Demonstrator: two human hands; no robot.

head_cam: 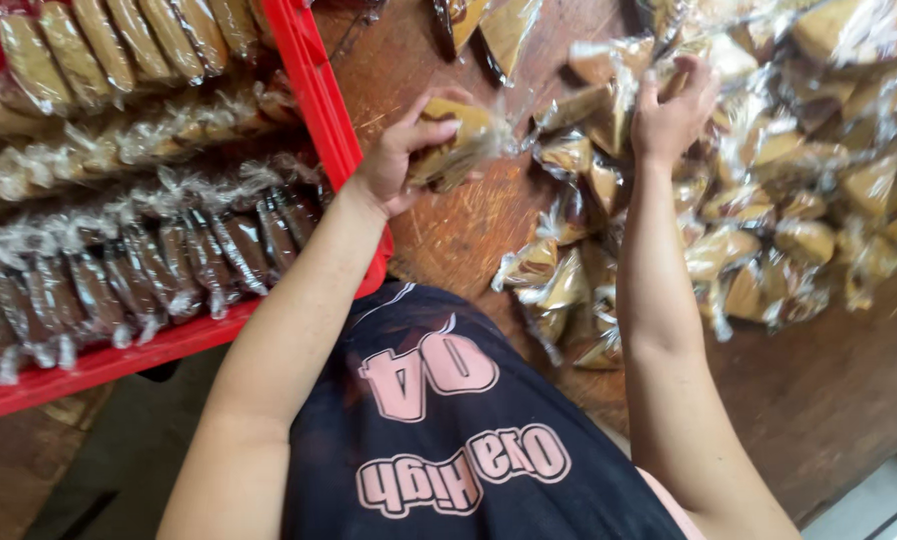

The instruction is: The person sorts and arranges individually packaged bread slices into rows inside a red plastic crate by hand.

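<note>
- The left hand (401, 160) curls around a wrapped pastry (456, 145), thumb and fingers pressed on both sides, above the wooden table (449, 230) just beside the red crate's (324, 100) rim.
- The right hand (672, 112) reaches into the pile of wrapped pastries (769, 200) — fingers bent over one packet; whether they pinch it cannot be told.
- The pile spreads across the table's right part, well apart from the crate.
- Inside the crate lie rows of wrapped pieces (129, 230) — pale ones above, darker ones below.
- A dark printed shirt (449, 430) fills the lower middle.
</note>
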